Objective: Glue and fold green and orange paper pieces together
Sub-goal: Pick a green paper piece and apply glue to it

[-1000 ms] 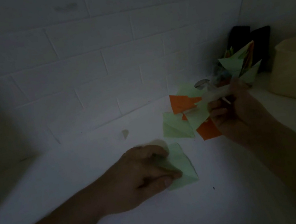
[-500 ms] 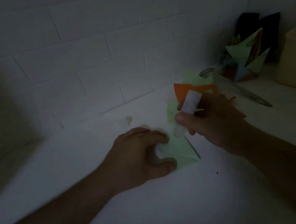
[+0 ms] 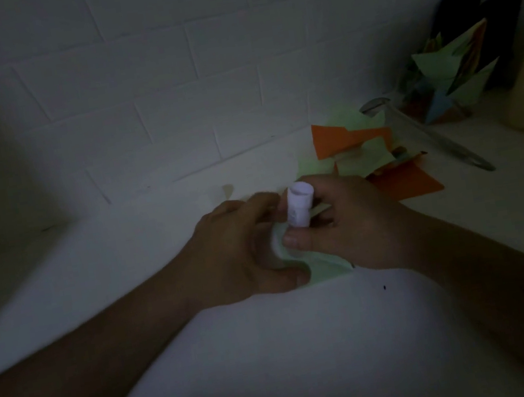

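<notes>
The right hand, which a second ago was raised over the paper pile near the table's back edge, now grips the glue stick upright over the green paper. The left hand now meets it there, fingertips beside the tube.

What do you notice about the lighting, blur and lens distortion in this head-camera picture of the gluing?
Head view: very dim, with colours muted except the orange paper; the left hand and right hand are slightly motion-blurred around the white glue stick; wide-angle distortion bends the wall tile lines; corners darken.
</notes>
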`<state>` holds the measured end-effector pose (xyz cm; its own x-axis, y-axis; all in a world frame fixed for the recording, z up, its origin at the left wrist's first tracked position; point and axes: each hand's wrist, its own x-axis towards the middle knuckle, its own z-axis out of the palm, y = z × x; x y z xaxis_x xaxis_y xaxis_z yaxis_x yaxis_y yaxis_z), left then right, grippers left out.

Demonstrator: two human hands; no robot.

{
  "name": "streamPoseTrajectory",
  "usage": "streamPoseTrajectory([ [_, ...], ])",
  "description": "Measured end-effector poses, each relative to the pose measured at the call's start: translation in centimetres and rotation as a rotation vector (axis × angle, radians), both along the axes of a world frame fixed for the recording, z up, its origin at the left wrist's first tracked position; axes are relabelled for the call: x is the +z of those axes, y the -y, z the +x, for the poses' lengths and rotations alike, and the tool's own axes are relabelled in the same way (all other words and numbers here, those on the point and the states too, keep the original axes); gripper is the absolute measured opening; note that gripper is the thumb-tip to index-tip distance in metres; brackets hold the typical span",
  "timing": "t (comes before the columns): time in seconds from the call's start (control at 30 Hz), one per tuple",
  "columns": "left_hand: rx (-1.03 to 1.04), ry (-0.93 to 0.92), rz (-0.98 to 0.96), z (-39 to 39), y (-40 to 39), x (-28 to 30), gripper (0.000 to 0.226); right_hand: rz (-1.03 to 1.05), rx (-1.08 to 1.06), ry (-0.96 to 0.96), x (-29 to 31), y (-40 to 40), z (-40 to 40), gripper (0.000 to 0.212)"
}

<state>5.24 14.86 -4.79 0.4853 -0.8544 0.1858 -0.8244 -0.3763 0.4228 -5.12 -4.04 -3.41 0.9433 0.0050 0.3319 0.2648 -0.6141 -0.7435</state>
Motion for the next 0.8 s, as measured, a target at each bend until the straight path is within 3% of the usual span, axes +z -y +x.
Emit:
streamPoseTrajectory([
  [0.27,0.004,-0.143,-0.015,0.1,-0.1,-0.1,0.108,-0.101,0.009,0.013,0.5,0.0,0.7,0.027],
  [0.5,0.016,-0.162,-0.013,0.0,-0.1,0.0,0.107,-0.184,-0.021,0.041,0.7,-0.3,0.8,0.025],
  [0.7,-0.012,-0.157,-0.016,0.0,-0.2,-0.3,0.105,-0.094,0.092,-0.030,1.0,-0.4,-0.5,0.028],
  [0.8,-0.014,-0.156,-0.014,0.1,-0.2,-0.3,0.107,-0.142,0.049,0.010,0.8,-0.1,-0.3,0.032],
])
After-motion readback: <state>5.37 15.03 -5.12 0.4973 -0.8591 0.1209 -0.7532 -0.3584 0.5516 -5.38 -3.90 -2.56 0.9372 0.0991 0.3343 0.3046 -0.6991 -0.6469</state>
